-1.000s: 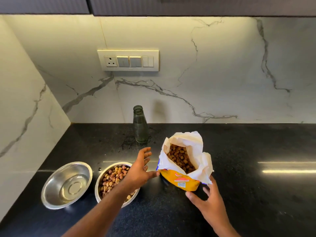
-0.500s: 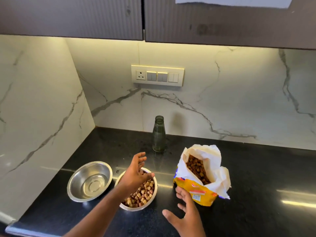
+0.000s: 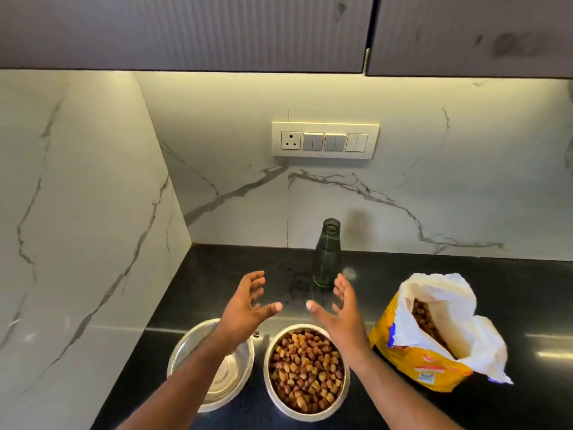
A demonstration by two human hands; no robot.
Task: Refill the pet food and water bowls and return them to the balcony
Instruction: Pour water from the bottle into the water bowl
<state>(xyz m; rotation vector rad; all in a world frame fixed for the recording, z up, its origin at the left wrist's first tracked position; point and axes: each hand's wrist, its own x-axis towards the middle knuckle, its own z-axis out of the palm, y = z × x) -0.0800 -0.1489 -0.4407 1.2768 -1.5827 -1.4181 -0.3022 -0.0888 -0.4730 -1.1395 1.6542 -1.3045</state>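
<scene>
Head view, looking down on a black surface (image 3: 434,274) set in a corner of white marble-veined wall. Left hand (image 3: 248,308) raised in mid-frame, open, fingers spread and palm turned inward, holding nothing. Right hand (image 3: 342,311) raised beside it, likewise open and empty, palm facing the left one, thumbs close together but apart. Both hands held above the surface, in front of a dark glass bottle (image 3: 326,254) standing upright and uncapped near the back wall at centre frame. Small wet spots seen on the surface just left of the bottle's base.

Lower centre of the frame taken by a steel food bowl (image 3: 307,369), filled with brown and tan kibble, partly crossed by the right forearm. Just beside it, toward lower left, a second steel bowl (image 3: 214,395), no kibble inside, largely covered by the left forearm; water in it could not be told. Both bowls resting on the surface, rims near each other but apart.

Lower right held a yellow pet food bag (image 3: 434,361), top open, white lining folded outward, kibble visible inside, leaning back on the surface near the food bowl.

Upper centre showed a switch panel (image 3: 325,140) on the wall, dark cabinets (image 3: 186,29) above it.
</scene>
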